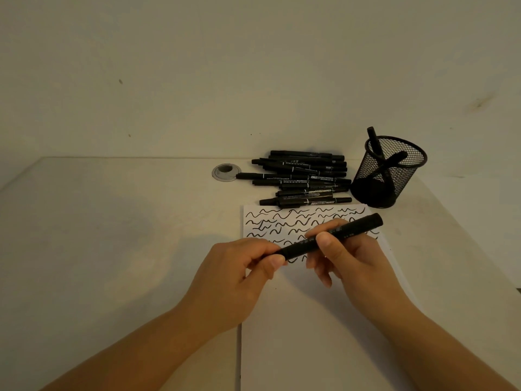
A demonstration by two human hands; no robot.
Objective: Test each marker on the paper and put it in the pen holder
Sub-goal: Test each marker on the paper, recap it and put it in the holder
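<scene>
Marker (332, 235) lies aslant at frame centre, long axis lower left to upper right. Left hand (239, 275) pinches its lower-left end; right hand (346, 255) grasps mid-barrel. Pen holder (389, 173) stands beyond the upper-right end, nearer the right hand.

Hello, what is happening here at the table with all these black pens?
A person is testing markers. Both hands hold one black marker above the paper: the left hand pinches its near end, and the right hand grips the barrel. The paper's top part already has rows of black squiggles. A pile of markers lies behind the paper, and the mesh pen holder beside it contains two markers.
</scene>
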